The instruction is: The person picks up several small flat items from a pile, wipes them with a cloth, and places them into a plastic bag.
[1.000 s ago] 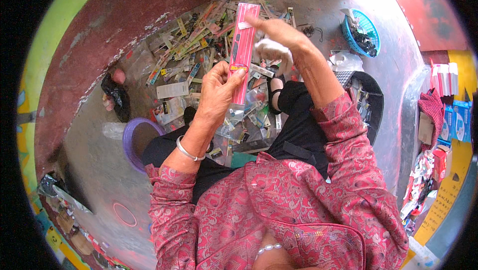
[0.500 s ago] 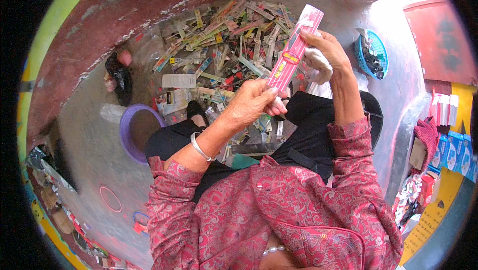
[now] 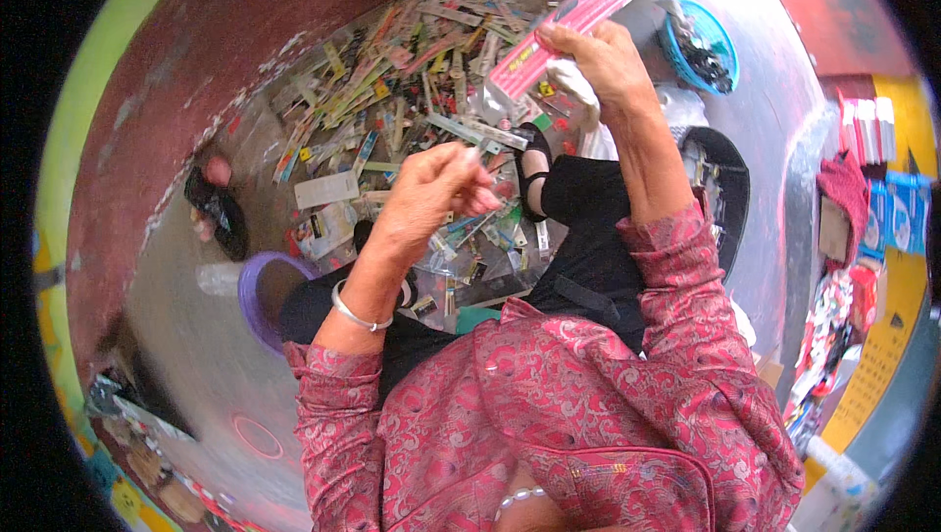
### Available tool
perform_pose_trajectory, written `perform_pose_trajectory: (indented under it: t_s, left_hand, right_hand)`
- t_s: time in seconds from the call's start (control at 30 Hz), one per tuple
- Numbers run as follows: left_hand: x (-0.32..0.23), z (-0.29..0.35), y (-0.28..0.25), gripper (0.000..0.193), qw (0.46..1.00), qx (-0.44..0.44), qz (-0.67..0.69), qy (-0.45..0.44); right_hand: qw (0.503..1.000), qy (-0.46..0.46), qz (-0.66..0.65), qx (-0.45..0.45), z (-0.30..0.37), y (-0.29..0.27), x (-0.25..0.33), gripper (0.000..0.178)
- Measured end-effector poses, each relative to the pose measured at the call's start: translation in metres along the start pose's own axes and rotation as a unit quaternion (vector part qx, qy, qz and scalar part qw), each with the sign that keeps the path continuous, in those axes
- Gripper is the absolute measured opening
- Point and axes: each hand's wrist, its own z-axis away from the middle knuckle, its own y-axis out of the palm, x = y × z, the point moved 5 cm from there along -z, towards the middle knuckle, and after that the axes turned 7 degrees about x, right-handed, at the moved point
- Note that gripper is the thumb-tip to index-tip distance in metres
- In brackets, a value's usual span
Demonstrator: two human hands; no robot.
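Observation:
My right hand (image 3: 606,66) is closed on a long, flat pink-and-white package (image 3: 591,4), held up and tilted toward the upper right. Clear film shows at the package's lower end. A crumpled whitish piece (image 3: 574,81) hangs under the same hand; whether it is cloth or plastic I cannot tell. My left hand (image 3: 431,194), apart from the package, has its thumb and fingers pinched together. A small pale bit shows at those fingertips, too blurred to name. Below both hands spreads a heap of long, thin packages (image 3: 392,91) on the floor.
A blue basket (image 3: 701,47) with dark contents stands at the upper right. Beside my leg on the left is a purple tub (image 3: 257,302). A black bag (image 3: 218,210) lies farther left. Boxes and blue packs (image 3: 894,213) line the right side.
My left hand has come off the pink package and drawn back to the left. My right hand has carried the package up and slightly left, tilting it flatter.

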Motion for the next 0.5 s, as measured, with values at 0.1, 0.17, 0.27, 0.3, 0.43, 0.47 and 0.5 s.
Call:
perform_pose_trajectory:
  t_s: [0.1,0.17,0.27,0.3,0.43,0.47,0.5]
  left_hand:
    - [-0.001,-0.008,-0.006,0.031,0.997,-0.070,-0.007,-0.008]
    - [-0.005,-0.008,-0.012,0.039,0.994,-0.109,0.009,0.015]
    - [-0.019,-0.004,-0.006,0.040,0.969,-0.063,-0.207,0.121]
    - [-0.013,-0.004,-0.006,0.033,0.986,-0.038,-0.144,0.076]
    - [0.000,-0.020,-0.013,0.034,0.996,-0.003,-0.047,0.078]
    - [0.001,-0.018,-0.020,0.035,0.994,-0.012,-0.057,0.088]
    - [0.003,-0.019,-0.026,0.036,0.992,-0.024,-0.068,0.101]
  right_hand:
    - [1.000,-0.001,0.024,0.019,-0.002,-0.017,0.001,0.026]
    - [0.965,0.024,0.244,0.096,0.004,0.011,0.001,0.036]
    - [0.970,-0.066,0.191,0.137,0.026,0.052,-0.003,0.042]
    - [0.978,-0.058,0.161,0.123,0.031,0.058,-0.012,0.040]
    - [0.982,-0.047,0.178,0.033,0.054,0.038,-0.004,0.038]
    - [0.982,-0.052,0.174,0.049,0.064,0.036,-0.001,0.037]
    - [0.981,-0.060,0.169,0.069,0.070,0.034,0.004,0.036]
